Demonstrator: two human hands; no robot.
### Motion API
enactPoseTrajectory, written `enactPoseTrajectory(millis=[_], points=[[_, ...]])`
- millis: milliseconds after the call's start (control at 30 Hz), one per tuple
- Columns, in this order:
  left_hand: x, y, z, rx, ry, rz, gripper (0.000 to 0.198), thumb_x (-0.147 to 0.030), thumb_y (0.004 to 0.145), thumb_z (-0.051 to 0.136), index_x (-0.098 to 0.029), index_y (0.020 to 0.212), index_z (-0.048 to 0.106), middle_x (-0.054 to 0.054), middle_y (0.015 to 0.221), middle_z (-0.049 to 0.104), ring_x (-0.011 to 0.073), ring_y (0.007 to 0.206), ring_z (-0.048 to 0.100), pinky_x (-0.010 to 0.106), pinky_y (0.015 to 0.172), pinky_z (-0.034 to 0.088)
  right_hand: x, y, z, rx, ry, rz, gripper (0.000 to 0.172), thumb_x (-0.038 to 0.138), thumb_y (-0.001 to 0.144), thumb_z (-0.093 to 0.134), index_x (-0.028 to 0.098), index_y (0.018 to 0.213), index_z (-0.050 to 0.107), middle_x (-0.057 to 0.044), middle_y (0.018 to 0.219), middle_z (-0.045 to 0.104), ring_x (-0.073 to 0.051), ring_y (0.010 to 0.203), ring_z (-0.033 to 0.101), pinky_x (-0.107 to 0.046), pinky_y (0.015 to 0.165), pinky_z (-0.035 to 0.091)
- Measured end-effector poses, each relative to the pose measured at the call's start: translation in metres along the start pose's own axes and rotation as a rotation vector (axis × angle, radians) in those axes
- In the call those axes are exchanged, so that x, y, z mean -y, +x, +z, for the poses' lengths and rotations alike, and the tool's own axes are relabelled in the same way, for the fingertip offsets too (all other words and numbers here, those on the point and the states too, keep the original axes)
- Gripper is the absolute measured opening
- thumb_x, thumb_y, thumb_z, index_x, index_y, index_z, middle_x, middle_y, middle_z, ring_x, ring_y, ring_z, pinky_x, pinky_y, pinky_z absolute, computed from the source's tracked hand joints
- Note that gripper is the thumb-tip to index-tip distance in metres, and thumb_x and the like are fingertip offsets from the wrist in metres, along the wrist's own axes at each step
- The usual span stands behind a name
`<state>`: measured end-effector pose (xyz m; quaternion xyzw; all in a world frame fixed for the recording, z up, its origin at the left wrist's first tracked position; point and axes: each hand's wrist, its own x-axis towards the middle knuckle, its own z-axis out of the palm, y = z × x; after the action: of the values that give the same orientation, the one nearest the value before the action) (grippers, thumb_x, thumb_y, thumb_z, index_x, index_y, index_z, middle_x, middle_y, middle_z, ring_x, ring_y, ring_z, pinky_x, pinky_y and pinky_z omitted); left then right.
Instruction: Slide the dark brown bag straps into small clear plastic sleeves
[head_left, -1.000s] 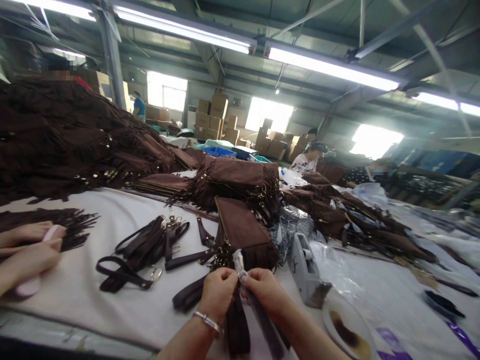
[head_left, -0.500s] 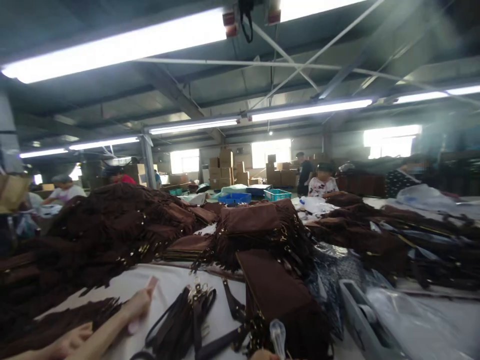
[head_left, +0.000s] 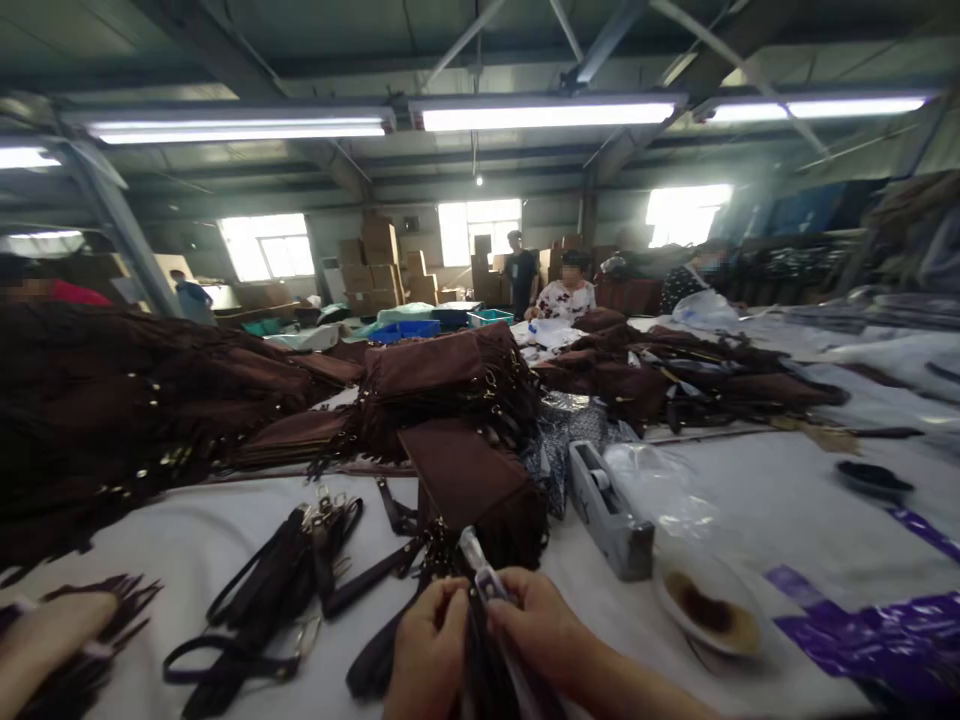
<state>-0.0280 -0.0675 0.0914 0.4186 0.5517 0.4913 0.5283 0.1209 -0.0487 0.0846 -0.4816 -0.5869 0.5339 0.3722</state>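
My left hand (head_left: 429,645) is closed at the bottom centre, its thumb and fingers pinching the edge of a dark brown strip (head_left: 477,650). Just beside it, my right hand (head_left: 541,625) grips a slim tool with a clear, rounded end (head_left: 472,548); its lower part is hidden, so its kind cannot be told. Beyond both hands lies a stack of brown fringed bags (head_left: 469,475) with gold clasps. Dark straps with metal hooks (head_left: 281,570) are bundled on the white table left of my hands.
A grey tape dispenser (head_left: 611,515) stands to the right, near a bowl with brown residue (head_left: 709,610) and purple plastic film (head_left: 877,630). A co-worker's hand (head_left: 64,635) touches fringed material at far left. Piled brown bags (head_left: 442,365) line the back.
The view has swung right and down. Both my hands now show together with the clear-ended tool, where only part of one showed at the bottom edge. The co-worker's hand appears lower and farther left.
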Motion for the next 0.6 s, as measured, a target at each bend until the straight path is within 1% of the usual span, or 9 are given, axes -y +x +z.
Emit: enactPoseTrajectory(millis=[33, 100, 167, 233, 300, 400, 467, 533, 600], points=[[-0.001, 0.004, 0.001, 0.005, -0.047, -0.065, 0.026, -0.039, 0.070, 0.074, -0.018, 0.085, 0.068, 0.006, 0.080, 0.069, 0.0202, 0.076, 0.063, 0.030, 0.069, 0.052, 0.002, -0.003, 0.000, 0.046, 0.153, 0.102, 0.018, 0.018, 0.067, 0.051, 0.016, 0.079, 0.064, 0.000, 0.065, 0.063, -0.012, 0.054, 0.054, -0.023, 0.053, 0.041], [-0.005, 0.012, 0.005, 0.121, -0.219, -0.226, 0.034, -0.044, 0.073, 0.071, -0.015, 0.088, 0.065, 0.008, 0.081, 0.069, 0.0188, 0.072, 0.065, 0.029, 0.065, 0.053, 0.001, -0.011, 0.002, 0.136, 0.373, 0.260, 0.020, 0.020, 0.065, 0.051, 0.015, 0.081, 0.062, 0.001, 0.061, 0.059, -0.010, 0.045, 0.049, -0.021, 0.046, 0.038], [-0.009, 0.018, 0.013, 0.197, -0.379, -0.323, 0.036, -0.046, 0.075, 0.069, -0.012, 0.088, 0.063, 0.010, 0.083, 0.069, 0.0184, 0.071, 0.067, 0.028, 0.063, 0.054, -0.006, -0.021, 0.005, 0.200, 0.487, 0.337, 0.020, 0.024, 0.067, 0.053, 0.016, 0.083, 0.060, 0.001, 0.059, 0.059, -0.010, 0.041, 0.048, -0.020, 0.042, 0.035], [-0.012, 0.024, 0.023, 0.150, -0.485, -0.378, 0.032, -0.041, 0.077, 0.068, -0.011, 0.089, 0.062, 0.010, 0.082, 0.069, 0.0188, 0.071, 0.068, 0.029, 0.063, 0.055, -0.016, -0.032, 0.004, 0.258, 0.532, 0.362, 0.020, 0.029, 0.068, 0.058, 0.017, 0.085, 0.058, 0.001, 0.059, 0.058, -0.009, 0.040, 0.048, -0.019, 0.041, 0.034], [-0.009, 0.032, 0.034, 0.048, -0.524, -0.381, 0.023, -0.030, 0.079, 0.068, -0.012, 0.091, 0.061, 0.007, 0.078, 0.069, 0.0181, 0.071, 0.068, 0.030, 0.064, 0.055, -0.028, -0.042, 0.000, 0.326, 0.518, 0.339, 0.023, 0.032, 0.068, 0.063, 0.015, 0.084, 0.060, 0.001, 0.058, 0.057, -0.007, 0.041, 0.047, -0.018, 0.042, 0.032], [0.003, 0.042, 0.044, -0.040, -0.381, -0.288, 0.013, -0.024, 0.080, 0.065, -0.014, 0.086, 0.060, 0.004, 0.072, 0.067, 0.0159, 0.063, 0.066, 0.029, 0.061, 0.053, -0.048, -0.052, -0.016, 0.376, 0.477, 0.282, 0.035, 0.041, 0.065, 0.071, 0.012, 0.083, 0.062, 0.002, 0.056, 0.054, -0.005, 0.044, 0.042, -0.017, 0.044, 0.027], [0.009, 0.047, 0.042, -0.020, -0.190, -0.205, 0.015, -0.030, 0.080, 0.064, -0.015, 0.080, 0.060, 0.004, 0.068, 0.066, 0.0152, 0.057, 0.063, 0.027, 0.056, 0.050, -0.058, -0.057, -0.031, 0.378, 0.475, 0.274, 0.045, 0.049, 0.064, 0.073, 0.013, 0.089, 0.062, 0.004, 0.057, 0.050, -0.004, 0.045, 0.036, -0.017, 0.045, 0.025], [0.008, 0.051, 0.031, 0.024, 0.043, -0.076, 0.023, -0.038, 0.080, 0.063, -0.016, 0.071, 0.061, 0.003, 0.061, 0.063, 0.0149, 0.053, 0.058, 0.026, 0.053, 0.046, -0.063, -0.060, -0.048, 0.369, 0.414, 0.283, 0.047, 0.051, 0.065, 0.073, 0.016, 0.094, 0.062, 0.005, 0.060, 0.046, -0.004, 0.047, 0.034, -0.017, 0.046, 0.023], [-0.002, 0.056, 0.012, -0.010, 0.290, 0.123, 0.029, -0.044, 0.078, 0.062, -0.018, 0.064, 0.061, 0.001, 0.055, 0.060, 0.0151, 0.053, 0.055, 0.026, 0.054, 0.043, -0.066, -0.064, -0.061, 0.367, 0.309, 0.273, 0.041, 0.050, 0.064, 0.075, 0.017, 0.087, 0.063, 0.005, 0.061, 0.044, -0.005, 0.051, 0.033, -0.018, 0.048, 0.023]])
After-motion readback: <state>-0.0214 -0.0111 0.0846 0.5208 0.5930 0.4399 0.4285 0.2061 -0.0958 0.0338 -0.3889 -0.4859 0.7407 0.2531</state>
